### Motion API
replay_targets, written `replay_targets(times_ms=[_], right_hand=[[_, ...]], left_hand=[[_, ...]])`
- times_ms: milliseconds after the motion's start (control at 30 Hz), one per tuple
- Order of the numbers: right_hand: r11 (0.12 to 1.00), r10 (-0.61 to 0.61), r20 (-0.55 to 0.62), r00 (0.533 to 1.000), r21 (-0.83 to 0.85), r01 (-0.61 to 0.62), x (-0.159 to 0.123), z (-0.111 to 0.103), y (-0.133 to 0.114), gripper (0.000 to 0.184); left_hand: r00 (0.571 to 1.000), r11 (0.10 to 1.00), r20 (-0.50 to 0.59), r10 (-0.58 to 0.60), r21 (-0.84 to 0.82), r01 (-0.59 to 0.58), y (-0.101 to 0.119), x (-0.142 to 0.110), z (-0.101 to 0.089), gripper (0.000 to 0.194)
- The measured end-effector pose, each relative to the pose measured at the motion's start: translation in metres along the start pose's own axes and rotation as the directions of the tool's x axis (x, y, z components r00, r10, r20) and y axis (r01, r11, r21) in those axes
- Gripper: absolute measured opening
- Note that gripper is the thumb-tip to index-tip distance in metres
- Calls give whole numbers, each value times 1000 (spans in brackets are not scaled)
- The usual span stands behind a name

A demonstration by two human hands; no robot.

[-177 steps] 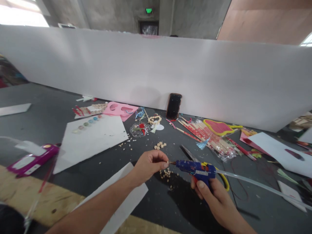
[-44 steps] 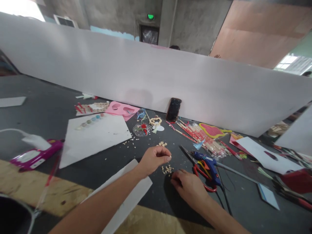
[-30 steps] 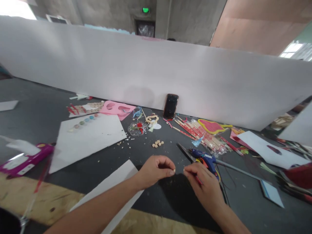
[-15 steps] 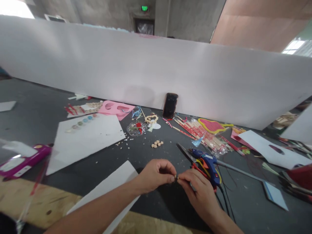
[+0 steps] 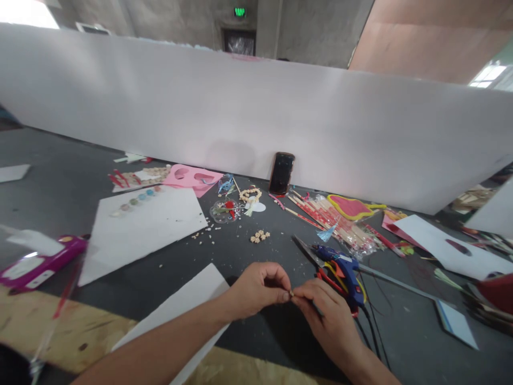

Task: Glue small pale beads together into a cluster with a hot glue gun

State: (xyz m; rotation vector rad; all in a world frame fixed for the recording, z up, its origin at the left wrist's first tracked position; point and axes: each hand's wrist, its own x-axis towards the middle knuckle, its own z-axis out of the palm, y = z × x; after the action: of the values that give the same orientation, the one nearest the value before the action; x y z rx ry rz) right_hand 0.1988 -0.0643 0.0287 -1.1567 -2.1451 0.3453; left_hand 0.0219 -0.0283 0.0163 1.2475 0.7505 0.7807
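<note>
- Dark desk [image 5: 60,155] runs up to a tall white board [image 5: 256,117], with a phone [image 5: 281,173] leaning against it.
- Left hand [image 5: 260,291]: grip pressed together, pinching a tiny pale bead [image 5: 291,293] where both hands meet.
- Right hand [image 5: 326,315]: grip closed on that same bead, just beside a blue hot glue gun [image 5: 342,275] resting on red-handled scissors [image 5: 331,283].
- Loose pale beads [image 5: 259,236] sit clustered farther up the desk.

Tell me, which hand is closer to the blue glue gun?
Right. The right hand is just beside the blue glue gun, and the left hand is farther away, on the other side of the right hand.
</note>
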Motion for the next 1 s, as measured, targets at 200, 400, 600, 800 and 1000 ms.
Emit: replay_targets(times_ms=[200, 400, 600, 800, 1000], right_hand=[[1000, 10, 3, 1000, 24, -10, 0, 0, 0, 10], [998, 13, 8, 1000, 69, -13, 2, 1, 0, 11], [997, 3, -4, 1000, 72, -3, 2, -4, -1, 5], [1000, 28, -27, 999, -11, -29, -3, -2, 10, 26], [999, 39, 234, 971, 21, -46, -6, 8, 9, 50]], left_hand=[[1000, 1000, -10, 1, 28, 0, 2, -1, 0, 17], [1000, 1000, -2, 6, 23, -6, 0, -1, -1, 20], [1000, 1000, -13, -17, 12, 17, 2, 0, 0, 21], [998, 999, -60, -26, 36, 29, 11, -1, -4, 23], [998, 1000, -67, 0, -10, -1, 14, -2, -8, 21]])
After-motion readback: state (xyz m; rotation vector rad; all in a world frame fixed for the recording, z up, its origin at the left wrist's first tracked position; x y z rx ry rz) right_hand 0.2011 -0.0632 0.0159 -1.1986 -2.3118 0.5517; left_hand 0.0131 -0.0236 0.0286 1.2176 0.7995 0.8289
